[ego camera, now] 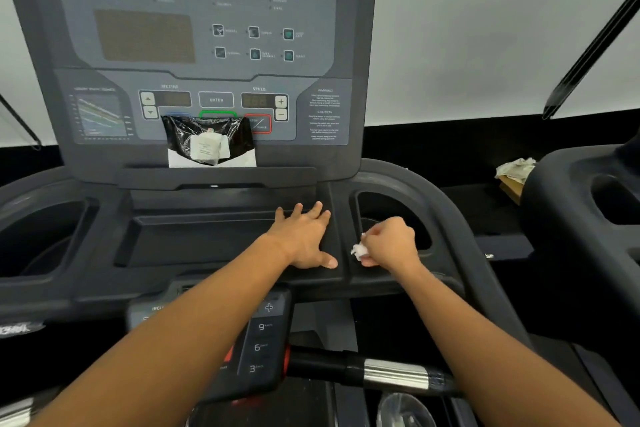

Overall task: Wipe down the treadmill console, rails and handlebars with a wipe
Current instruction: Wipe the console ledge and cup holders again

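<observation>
Dark console [214,45] ahead; left hand [304,239] flat, open on tray [194,243]; right hand [391,243] pinching wipe [358,249], just right, cupholder [388,208] beyond.

On the console [194,55] in front of me I read INCLINE, ENTER and SPEED over the buttons, plus and minus keys, STOP/PAUSE in a red frame, WARNING and CAUTION headings. The lower keypad [266,340] beneath my arm shows 9, 6, 3.

The dark grey plastic console tray [207,246] looks matt and smooth; the crumpled white paper wipe [358,251] looks soft; the chrome handlebar sleeve [396,374] shines; the black plastic pouch [207,135] is glossy.
</observation>
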Available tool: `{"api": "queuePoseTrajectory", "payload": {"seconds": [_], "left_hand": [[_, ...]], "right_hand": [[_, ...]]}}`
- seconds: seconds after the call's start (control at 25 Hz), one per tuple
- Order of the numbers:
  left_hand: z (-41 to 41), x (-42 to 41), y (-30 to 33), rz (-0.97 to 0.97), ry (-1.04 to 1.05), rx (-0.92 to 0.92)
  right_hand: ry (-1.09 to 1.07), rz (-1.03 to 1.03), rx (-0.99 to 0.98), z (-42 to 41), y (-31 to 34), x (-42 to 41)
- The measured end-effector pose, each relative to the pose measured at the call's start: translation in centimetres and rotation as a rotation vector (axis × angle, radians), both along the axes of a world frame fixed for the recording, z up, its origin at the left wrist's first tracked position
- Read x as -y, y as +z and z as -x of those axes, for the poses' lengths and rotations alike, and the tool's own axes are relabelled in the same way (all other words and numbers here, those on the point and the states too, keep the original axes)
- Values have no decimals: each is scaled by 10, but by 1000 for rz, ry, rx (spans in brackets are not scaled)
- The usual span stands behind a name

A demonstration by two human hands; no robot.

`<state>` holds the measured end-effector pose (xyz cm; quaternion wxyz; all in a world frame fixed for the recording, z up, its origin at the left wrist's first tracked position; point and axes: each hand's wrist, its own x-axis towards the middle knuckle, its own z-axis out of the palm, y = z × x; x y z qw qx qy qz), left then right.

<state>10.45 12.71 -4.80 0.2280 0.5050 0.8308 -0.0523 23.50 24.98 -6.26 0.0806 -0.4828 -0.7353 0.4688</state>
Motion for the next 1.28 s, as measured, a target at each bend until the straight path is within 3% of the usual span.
{"api": "queuePoseTrajectory", "payload": {"seconds": [0.08, 0.12, 0.28, 0.44, 0.6, 0.92, 1.28], "left_hand": [[-1, 4, -1, -7, -6, -6], [-1, 7, -1, -18, -3, -4], [9, 33, -1, -67, 45, 1], [47, 83, 6, -145, 119, -49], [82, 162, 12, -254, 297, -153], [125, 318, 0, -190, 538, -205], [200, 444, 1, -220, 590, -181]], "right_hand": [[-259, 282, -337, -16, -1, -7], [-320, 318, -422, -24, -4, -10], [4, -187, -194, -10, -2, 4], [264, -555, -224, 48, 7, 40], [402, -511, -266, 92, 5, 73], [553, -652, -148, 154, -2, 140], [673, -544, -276, 246, 26, 329]]}}
